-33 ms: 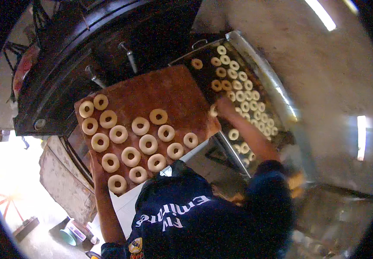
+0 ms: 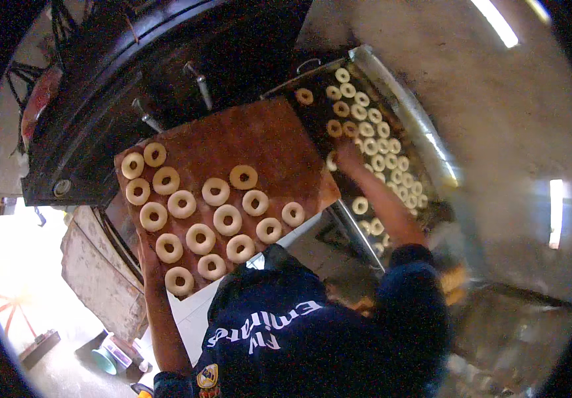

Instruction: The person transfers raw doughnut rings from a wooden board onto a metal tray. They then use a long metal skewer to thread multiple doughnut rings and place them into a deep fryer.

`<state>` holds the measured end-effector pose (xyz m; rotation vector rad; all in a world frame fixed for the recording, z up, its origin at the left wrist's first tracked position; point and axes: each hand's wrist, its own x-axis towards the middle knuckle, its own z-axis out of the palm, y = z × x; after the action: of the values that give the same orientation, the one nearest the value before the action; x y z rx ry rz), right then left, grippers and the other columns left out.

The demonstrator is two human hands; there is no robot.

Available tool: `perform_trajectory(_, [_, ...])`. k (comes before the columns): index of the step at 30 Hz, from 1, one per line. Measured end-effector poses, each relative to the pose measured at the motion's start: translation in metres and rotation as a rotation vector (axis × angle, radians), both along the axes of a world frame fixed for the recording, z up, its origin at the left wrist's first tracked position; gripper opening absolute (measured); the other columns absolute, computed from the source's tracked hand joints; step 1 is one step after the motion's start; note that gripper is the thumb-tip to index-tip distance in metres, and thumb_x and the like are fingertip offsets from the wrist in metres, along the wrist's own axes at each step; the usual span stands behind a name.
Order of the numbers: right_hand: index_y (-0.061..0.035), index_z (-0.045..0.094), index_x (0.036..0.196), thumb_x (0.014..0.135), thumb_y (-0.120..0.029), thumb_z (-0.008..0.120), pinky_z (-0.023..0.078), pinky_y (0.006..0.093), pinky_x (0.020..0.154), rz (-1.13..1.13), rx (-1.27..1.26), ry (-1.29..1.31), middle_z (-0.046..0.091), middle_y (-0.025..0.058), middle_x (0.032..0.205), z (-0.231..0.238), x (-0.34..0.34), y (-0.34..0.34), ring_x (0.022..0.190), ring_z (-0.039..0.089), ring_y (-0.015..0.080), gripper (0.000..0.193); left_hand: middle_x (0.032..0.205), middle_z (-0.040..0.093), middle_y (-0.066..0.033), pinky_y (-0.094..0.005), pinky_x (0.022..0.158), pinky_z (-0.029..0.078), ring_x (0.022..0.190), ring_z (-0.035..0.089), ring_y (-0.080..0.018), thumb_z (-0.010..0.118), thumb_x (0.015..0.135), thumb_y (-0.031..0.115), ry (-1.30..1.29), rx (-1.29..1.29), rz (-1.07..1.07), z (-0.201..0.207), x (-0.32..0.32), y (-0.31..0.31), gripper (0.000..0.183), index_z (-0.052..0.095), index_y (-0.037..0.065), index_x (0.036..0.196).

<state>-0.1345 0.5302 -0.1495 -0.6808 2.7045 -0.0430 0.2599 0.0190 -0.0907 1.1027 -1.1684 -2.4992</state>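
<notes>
A reddish-brown wooden board bears several pale ring doughnuts, tilted before me. My left hand grips the board's left edge, its fingers partly hidden under the wood. To the right, a wide rectangular metal pan with a dark inside holds many more pale doughnuts. Over the pan's left part reaches my right hand, just past the board's right corner. A single doughnut is at its fingertips, seemingly pinched. Motion blurs those fingers.
Behind the board stands a large dark metal body with two metal handles. A pan handle rises at the far end. A plain wall bounds the right. At lower left are a pale slab and a green-rimmed container.
My right hand has shifted slightly away from the board's right edge, out over the pan, with the doughnut at its fingertips. My left hand and the board stay almost still.
</notes>
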Motion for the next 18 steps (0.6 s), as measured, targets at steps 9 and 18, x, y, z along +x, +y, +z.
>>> perform_trajectory(9, [-0.009, 0.063, 0.119, 0.078, -0.023, 0.08, 0.052, 0.0526, 0.097, 0.589, -0.33, 0.077, 0.06, 0.016, 0.127, 0.04, 0.125, -0.07, 0.119, 0.059, 0.0355, 0.047, 0.132, 0.067, -0.014, -0.0372, 0.094, 0.06, 0.113, 0.069, -0.0228, 0.04, 0.108, 0.06, -0.134, -0.249, -0.023, 0.068, -0.049, 0.053, 0.073, 0.053, -0.002, 0.144])
perform_trajectory(18, [-0.0023, 0.067, 0.118, 0.084, -0.016, 0.07, 0.052, 0.0546, 0.069, -0.068, -0.108, 0.094, 0.07, 0.0241, 0.107, -0.005, 0.001, 0.006, 0.086, 0.068, 0.0441, 0.037, 0.133, 0.065, -0.0131, -0.0364, 0.097, 0.057, 0.116, 0.066, -0.0212, 0.04, 0.11, 0.053, -0.109, -0.251, -0.045, 0.016, -0.002, 0.008, 0.065, 0.051, 0.0, 0.146])
